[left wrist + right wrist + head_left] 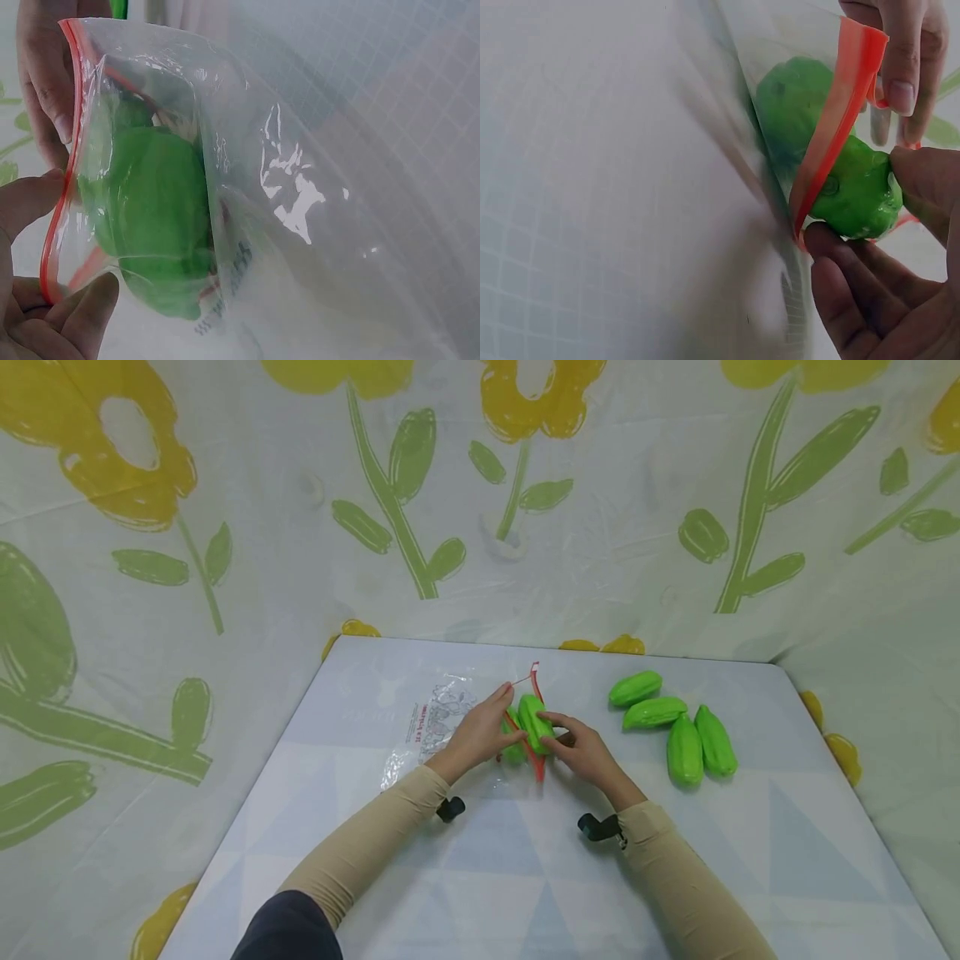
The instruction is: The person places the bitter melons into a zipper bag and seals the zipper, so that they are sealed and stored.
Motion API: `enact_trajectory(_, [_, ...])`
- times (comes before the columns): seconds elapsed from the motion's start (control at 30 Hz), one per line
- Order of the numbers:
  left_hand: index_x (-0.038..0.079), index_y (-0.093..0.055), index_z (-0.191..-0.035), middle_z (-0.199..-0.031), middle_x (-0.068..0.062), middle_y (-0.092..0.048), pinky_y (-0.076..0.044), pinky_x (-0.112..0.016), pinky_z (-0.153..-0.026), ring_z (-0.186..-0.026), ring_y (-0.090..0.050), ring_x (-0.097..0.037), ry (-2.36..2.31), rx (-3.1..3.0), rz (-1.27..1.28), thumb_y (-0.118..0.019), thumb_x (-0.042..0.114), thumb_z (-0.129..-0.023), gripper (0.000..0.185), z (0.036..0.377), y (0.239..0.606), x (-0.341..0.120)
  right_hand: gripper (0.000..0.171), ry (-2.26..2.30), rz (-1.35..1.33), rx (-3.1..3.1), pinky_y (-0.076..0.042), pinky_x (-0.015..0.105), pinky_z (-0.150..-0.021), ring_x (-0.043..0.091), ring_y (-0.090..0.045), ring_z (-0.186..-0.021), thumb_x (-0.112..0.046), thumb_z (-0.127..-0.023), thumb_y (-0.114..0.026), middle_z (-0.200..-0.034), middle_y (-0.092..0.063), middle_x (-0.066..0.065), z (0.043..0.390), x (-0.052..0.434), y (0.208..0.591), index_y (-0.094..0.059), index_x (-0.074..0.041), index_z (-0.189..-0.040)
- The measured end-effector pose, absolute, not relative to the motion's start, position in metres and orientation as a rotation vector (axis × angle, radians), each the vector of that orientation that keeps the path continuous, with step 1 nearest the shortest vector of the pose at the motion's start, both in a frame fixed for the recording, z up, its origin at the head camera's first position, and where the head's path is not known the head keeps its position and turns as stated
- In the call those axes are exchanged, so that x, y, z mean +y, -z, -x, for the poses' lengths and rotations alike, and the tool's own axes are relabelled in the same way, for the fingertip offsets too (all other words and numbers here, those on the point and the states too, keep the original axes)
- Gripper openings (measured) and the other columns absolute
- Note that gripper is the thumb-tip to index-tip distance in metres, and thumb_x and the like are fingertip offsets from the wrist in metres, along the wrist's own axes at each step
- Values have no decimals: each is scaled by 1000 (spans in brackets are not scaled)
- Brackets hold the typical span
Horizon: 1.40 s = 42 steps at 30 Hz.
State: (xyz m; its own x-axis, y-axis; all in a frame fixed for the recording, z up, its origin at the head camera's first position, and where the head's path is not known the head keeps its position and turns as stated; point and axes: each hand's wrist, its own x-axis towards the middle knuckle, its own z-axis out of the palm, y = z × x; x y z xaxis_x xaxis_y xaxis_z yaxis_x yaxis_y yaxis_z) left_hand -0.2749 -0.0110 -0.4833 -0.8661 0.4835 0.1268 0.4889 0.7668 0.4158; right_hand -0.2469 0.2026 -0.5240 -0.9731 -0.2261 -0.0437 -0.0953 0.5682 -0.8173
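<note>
A clear zip bag (435, 727) with a red seal strip (535, 680) lies on the white table (525, 877). My left hand (495, 720) pinches the bag's mouth and holds it apart. My right hand (561, 737) grips a green gourd-like fruit (534, 722) and holds it in the opening. In the right wrist view this fruit (859, 195) sits at the red strip (840, 112) between my right hand's thumb and fingers (855, 270). A second green fruit (802, 105) lies deeper in the bag. The left wrist view shows a green fruit (150, 217) through the plastic (315, 187).
Several more green fruits (684, 750) lie loose on the table to the right of my hands. A cloth printed with yellow flowers and green leaves (390, 485) hangs behind and round the table. Small black camera mounts (600, 827) sit at both wrists.
</note>
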Motion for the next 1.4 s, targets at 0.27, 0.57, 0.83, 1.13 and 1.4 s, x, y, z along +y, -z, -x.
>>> enact_trajectory(0.27, [1, -32, -143, -151, -12, -27, -34, -33, -106, -135, -32, -22, 697, -2934, 814, -68, 45, -81, 84, 275, 486, -11, 50, 1344, 234, 2649, -51, 32, -71, 18, -61, -92, -48, -86, -60, -133, -51, 1, 247, 201, 525, -46, -41, -133])
enact_trajectory(0.57, [2, -30, -144, -151, -11, -26, -31, -33, -108, -136, -29, -21, 725, -2939, 823, -68, 45, -81, 85, 276, 489, -13, 48, 1357, 231, 2649, -52, 31, -69, 18, -62, -90, -42, -87, -61, -131, -52, 2, 245, 201, 524, -46, -40, -133])
enact_trajectory(0.83, [3, -28, -145, -152, -10, -24, -30, -32, -108, -137, -27, -20, 700, -2949, 826, -68, 46, -81, 87, 278, 490, -11, 48, 1338, 218, 2670, -52, 29, -66, 16, -61, -88, -42, -88, -61, -131, -52, 1, 245, 200, 527, -46, -40, -133])
enact_trajectory(1.13, [3, -27, -145, -152, -10, -23, -30, -33, -108, -137, -26, -21, 717, -2939, 833, -67, 47, -81, 87, 278, 489, -11, 47, 1323, 224, 2699, -50, 28, -62, 17, -60, -83, -37, -88, -63, -127, -55, 2, 246, 198, 525, -48, -35, -132])
enact_trajectory(1.4, [3, -29, -145, -152, -9, -23, -31, -33, -108, -137, -28, -20, 728, -2939, 821, -68, 46, -81, 86, 278, 488, -11, 48, 1314, 241, 2710, -51, 28, -62, 18, -61, -84, -37, -87, -64, -128, -52, 3, 246, 195, 525, -50, -32, -133])
